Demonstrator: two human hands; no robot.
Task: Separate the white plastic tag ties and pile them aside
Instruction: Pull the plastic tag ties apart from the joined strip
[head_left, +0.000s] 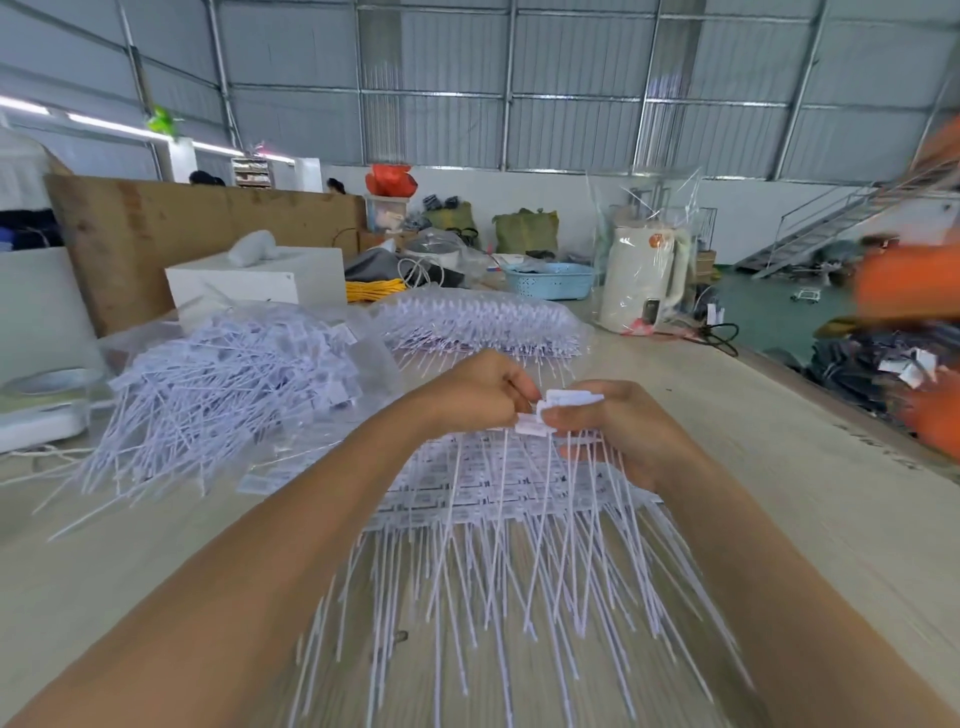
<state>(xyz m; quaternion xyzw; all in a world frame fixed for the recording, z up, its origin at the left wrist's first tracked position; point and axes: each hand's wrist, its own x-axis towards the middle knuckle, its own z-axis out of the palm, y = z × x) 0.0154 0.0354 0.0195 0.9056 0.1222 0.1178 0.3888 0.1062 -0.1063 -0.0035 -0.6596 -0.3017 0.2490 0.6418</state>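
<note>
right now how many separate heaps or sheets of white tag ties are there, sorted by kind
Loose jumbled heap: 1, at the left
Connected sheets lying on the table: 2, one far, one under the hands
Strip held in the hands: 1, left hand and right hand both gripping it
Total: 4

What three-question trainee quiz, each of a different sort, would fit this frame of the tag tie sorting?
1. True or false: both hands grip one bunch of tag ties.
2. Where does the loose pile lie? A) by the left hand B) by the right hand
3. Fill in: the held ties' tails hang ____.

Key: 1 true; 2 A; 3 down.
</note>
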